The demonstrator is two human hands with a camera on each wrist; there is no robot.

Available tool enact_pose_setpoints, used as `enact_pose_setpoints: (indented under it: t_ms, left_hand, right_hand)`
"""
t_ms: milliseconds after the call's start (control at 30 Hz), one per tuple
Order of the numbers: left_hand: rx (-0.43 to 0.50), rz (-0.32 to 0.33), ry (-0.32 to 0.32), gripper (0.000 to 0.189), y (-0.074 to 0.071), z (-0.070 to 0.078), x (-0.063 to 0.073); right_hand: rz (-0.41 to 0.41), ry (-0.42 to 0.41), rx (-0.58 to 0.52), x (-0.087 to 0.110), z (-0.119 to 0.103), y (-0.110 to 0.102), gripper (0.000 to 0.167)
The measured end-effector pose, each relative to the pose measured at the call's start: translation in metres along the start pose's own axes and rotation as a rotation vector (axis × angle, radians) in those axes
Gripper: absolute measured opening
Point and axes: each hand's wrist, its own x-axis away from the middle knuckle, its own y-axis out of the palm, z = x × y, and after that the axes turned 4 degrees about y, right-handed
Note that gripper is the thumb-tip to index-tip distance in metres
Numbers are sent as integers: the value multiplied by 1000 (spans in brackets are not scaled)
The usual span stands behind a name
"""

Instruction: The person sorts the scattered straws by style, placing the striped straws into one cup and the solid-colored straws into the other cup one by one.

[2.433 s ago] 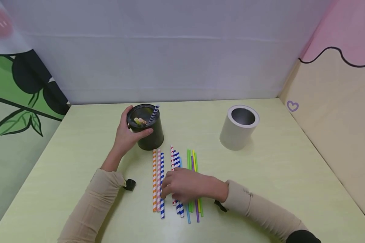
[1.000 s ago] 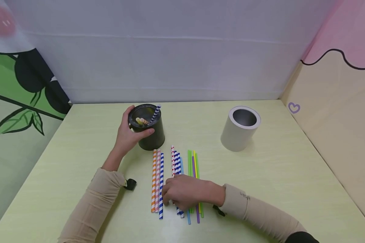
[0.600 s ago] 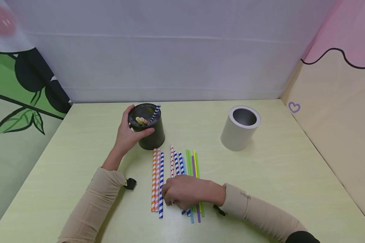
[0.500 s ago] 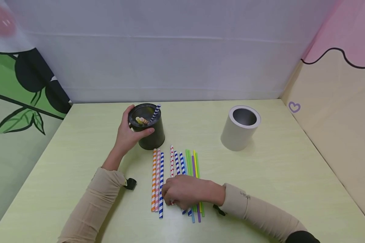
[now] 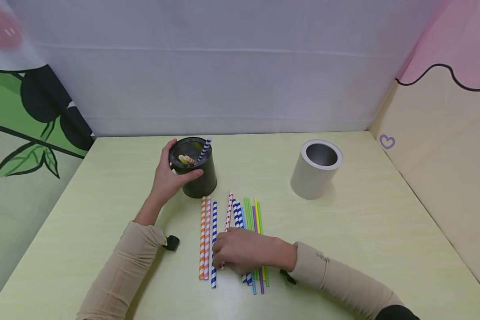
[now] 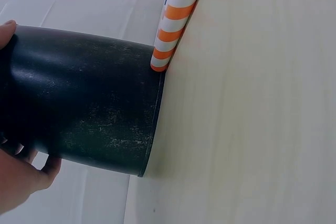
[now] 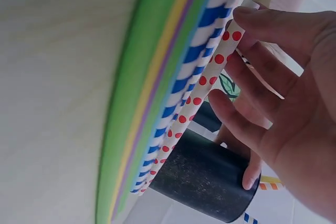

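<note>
My left hand point(image 5: 168, 180) grips a black cup point(image 5: 203, 182) by its upper side, thumb across the front and fingers behind the rim. Several straws stand inside the cup, among them a navy-striped straw point(image 5: 205, 149) leaning on the rim. Over the loose straws, my right hand point(image 5: 242, 251) pinches the near end of a white paper straw with red dots point(image 7: 208, 74) between thumb and fingers. That straw slants slightly, its far end toward the right. Close to its right lie blue-striped straws point(image 5: 238, 215), partly covered by the hand.
Left of the right hand lie an orange-striped straw point(image 5: 202, 240), a pink-striped straw point(image 5: 207, 240) and another blue-striped one. Green, yellow, purple and light-blue plastic straws point(image 5: 257, 222) lie to its right. A white cup point(image 5: 314, 173) stands at the back right of the pale table point(image 5: 364, 213).
The blue-striped and light-blue straws have shifted right. The red-dotted straw has turned, its far end swinging right. My right hand moved slightly nearer the body; the left keeps its grip on the cup.
</note>
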Motion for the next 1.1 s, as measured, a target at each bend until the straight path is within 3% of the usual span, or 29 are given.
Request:
enact_pose_setpoints:
  t_ms: [300,600,900,1100]
  left_hand:
    - [-7,7,-4,106,0,-1,-2]
    - [-2,2,5,105,1,-2,-2]
    - [-4,1,-1,104,0,-2,-1]
    - [3,-2,-9,105,1,0,-1]
  right_hand:
    - [60,8,40,4,0,-14,24]
    - [144,31,-1,14,6,-27,22]
    - [360,-4,11,32,16,-48,18]
    - [547,-47,-60,45,28,-68,17]
